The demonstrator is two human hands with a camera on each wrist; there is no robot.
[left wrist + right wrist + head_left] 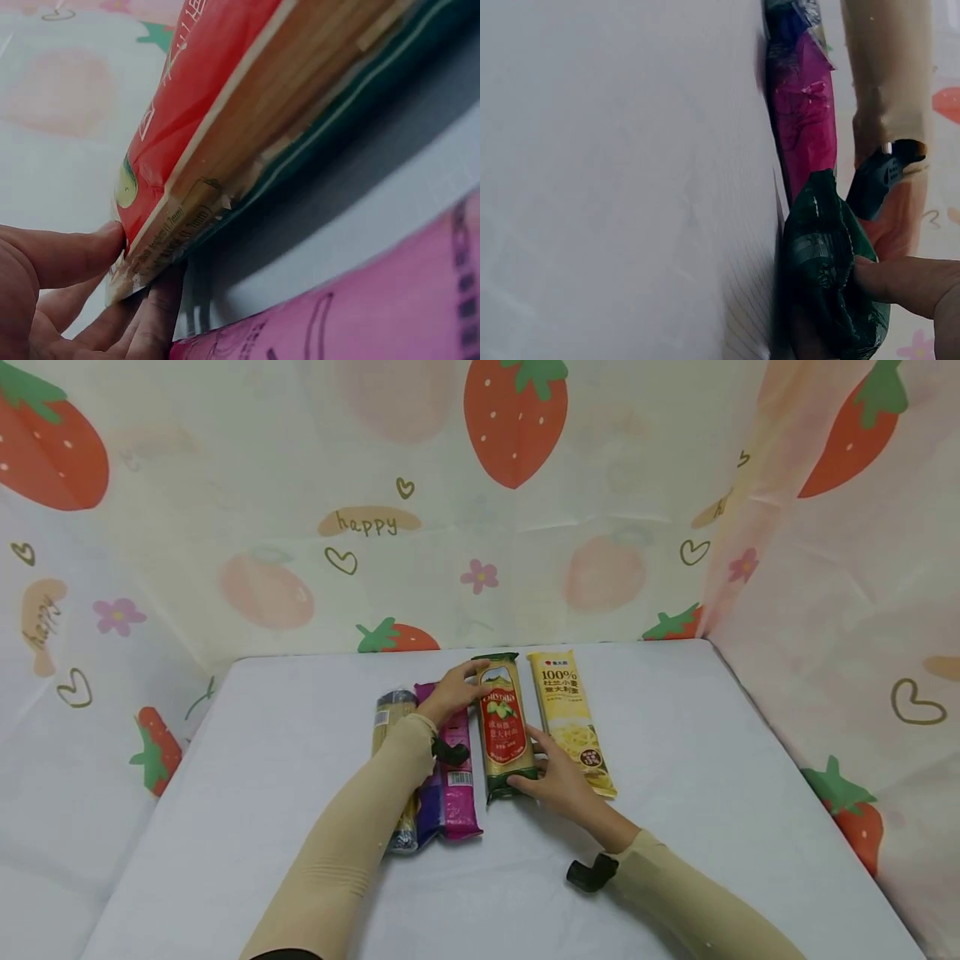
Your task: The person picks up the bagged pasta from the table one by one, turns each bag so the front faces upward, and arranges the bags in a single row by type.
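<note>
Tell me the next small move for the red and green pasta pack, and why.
Probably lower it flat onto the table. The left hand and right hand grip the red and green pasta pack by its ends, and the left wrist view shows it tilted up.

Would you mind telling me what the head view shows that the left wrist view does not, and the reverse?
Only the head view shows all four packets in a row on the white table: a dark one at the left, a pink packet, the red-and-green pasta packet and a yellow packet. It also shows the right hand at the red-and-green packet's near end.

Only the left wrist view shows that packet's edge lifted above the table, casting a shadow, with small print along it.

Both show the left hand gripping that packet beside the pink one.
</note>
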